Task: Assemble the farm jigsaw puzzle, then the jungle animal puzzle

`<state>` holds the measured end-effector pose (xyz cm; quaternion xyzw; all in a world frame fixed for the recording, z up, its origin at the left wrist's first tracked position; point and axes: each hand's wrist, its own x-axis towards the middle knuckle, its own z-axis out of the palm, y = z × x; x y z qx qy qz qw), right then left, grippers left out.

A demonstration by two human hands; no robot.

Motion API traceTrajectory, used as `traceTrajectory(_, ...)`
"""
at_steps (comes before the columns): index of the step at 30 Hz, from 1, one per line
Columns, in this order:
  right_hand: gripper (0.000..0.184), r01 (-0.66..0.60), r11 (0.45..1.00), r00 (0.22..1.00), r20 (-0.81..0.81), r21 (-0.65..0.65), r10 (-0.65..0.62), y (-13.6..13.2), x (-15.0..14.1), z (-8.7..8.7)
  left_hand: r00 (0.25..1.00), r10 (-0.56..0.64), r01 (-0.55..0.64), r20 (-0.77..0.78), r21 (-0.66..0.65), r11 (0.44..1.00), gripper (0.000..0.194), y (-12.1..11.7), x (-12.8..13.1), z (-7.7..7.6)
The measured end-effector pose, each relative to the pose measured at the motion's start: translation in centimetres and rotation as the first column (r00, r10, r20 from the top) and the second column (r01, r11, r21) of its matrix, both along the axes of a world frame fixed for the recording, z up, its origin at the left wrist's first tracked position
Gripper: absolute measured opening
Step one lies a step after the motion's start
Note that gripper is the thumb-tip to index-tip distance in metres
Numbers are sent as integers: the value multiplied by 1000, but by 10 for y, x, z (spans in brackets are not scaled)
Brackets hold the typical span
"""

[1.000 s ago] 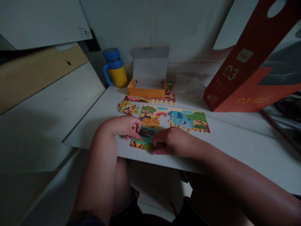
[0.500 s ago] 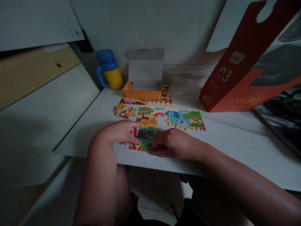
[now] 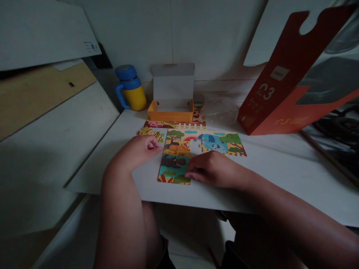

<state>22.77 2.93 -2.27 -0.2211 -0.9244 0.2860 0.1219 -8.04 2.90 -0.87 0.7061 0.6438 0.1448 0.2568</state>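
My left hand hovers just left of the jigsaw puzzle, its fingers curled in and nothing visible in them. My right hand is bent around the lower right edge of the puzzle, thumb and fingertips touching the hippo section. This section joins below a leopard section and a tree, forming a column. To the right lies an elephant section, linked along the top, with a notched gap between it and the leopard. Beyond my left hand lies a pile of loose puzzle pieces, partly hidden by it.
An open orange box stands at the back on a printed picture sheet. Left of it is a blue and yellow mug-like bottle. A clear plastic bag and a tall red-orange package are to the right.
My left hand has moved up and left, off the hippo section. My right hand has shifted slightly right, uncovering more of the puzzle's lower right corner. The camera view has tilted a little.
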Motion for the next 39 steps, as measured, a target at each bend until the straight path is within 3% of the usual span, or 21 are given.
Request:
traceTrajectory(3,33,56,996,998,-14,63,-56,4,2,-1,953,257,-202,-161,293,934,21,7,-13,3)
traceTrajectory(6,32,83,992,997,-16,94,-82,6,3,-2,913,341,-224,-222,426,877,25,14,-19,-4)
traceTrajectory(13,31,112,987,993,23,112,-116,6,3,-3,924,232,-155,-303,257,954,34,16,-14,-22)
traceTrajectory(23,34,150,982,988,19,118,-153,9,3,-4,937,250,-180,-242,279,943,10,30,-36,-35)
traceTrajectory(29,36,167,976,986,5,136,-169,9,3,-4,928,316,-220,-195,397,891,5,36,-37,-38)
traceTrajectory(39,34,163,977,987,-18,137,-162,13,4,-5,921,354,-202,-162,577,792,25,26,-25,-18)
